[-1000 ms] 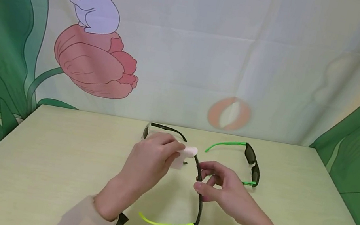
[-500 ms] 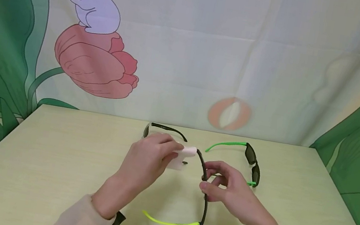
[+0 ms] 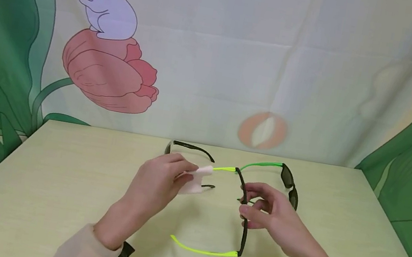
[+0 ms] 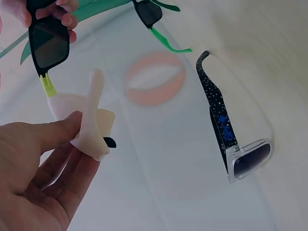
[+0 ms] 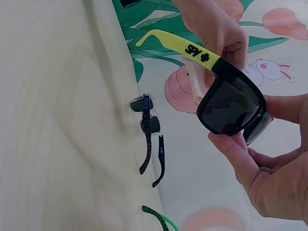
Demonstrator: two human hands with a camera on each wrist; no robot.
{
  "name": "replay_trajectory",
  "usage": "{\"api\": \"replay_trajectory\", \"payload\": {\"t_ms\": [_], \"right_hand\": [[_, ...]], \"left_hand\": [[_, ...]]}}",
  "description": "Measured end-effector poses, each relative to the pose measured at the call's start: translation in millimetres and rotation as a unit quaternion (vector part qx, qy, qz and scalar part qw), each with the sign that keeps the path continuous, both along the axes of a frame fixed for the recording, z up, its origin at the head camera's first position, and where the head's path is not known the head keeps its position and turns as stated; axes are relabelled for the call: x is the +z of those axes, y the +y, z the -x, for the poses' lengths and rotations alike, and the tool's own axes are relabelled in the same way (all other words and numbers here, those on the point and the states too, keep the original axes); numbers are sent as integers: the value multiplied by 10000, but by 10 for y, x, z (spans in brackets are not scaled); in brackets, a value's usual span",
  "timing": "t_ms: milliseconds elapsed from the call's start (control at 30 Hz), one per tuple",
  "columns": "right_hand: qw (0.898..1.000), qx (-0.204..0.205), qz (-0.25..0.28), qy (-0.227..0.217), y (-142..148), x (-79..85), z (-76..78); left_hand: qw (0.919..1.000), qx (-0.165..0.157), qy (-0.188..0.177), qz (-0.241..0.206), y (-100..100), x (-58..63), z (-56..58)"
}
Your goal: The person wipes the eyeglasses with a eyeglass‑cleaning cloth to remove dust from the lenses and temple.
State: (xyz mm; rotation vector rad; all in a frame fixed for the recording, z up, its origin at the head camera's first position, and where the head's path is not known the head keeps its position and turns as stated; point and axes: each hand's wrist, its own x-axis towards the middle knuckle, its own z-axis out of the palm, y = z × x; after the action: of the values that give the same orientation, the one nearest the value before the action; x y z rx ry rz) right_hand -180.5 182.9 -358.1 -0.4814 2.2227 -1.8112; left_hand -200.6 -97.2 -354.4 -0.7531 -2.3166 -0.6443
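My right hand (image 3: 277,217) holds a pair of sunglasses (image 3: 244,232) by the middle of the black front, thumb and fingers on either side. Dark lenses (image 5: 231,106) and a yellow temple with black lettering show in the right wrist view. Both yellow temples point left, above the table. My left hand (image 3: 152,183) pinches a pale pink cloth (image 3: 193,182) folded around the far temple. Only a short stretch of that temple, by the hinge, is bare. In the left wrist view a dark temple tip (image 4: 110,142) sticks out past the cloth.
Behind my left hand, clear-framed sunglasses (image 4: 219,120) with dark speckled temples lie on the pale table (image 3: 77,179). Green-templed sunglasses (image 3: 286,176) lie behind my right hand. A printed curtain (image 3: 218,57) hangs along the table's back edge. A black strap (image 3: 124,255) shows by my left cuff.
My right hand and the sunglasses have shifted right. My left hand has drawn the cloth left along the far temple, so yellow now shows near its hinge.
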Motion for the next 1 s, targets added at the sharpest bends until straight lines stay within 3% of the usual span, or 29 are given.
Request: {"api": "replay_trajectory", "payload": {"t_ms": [467, 667, 1000], "right_hand": [[9992, -140, 344, -117, 123, -35, 0], [9995, -64, 313, -29, 81, -42, 3], [9998, 42, 177, 73, -24, -34, -20]], "left_hand": [[9999, 87, -97, -87, -57, -30, -9], [9998, 170, 42, -25, -48, -28, 5], [9988, -58, 478, -109, 26, -10, -11]]}}
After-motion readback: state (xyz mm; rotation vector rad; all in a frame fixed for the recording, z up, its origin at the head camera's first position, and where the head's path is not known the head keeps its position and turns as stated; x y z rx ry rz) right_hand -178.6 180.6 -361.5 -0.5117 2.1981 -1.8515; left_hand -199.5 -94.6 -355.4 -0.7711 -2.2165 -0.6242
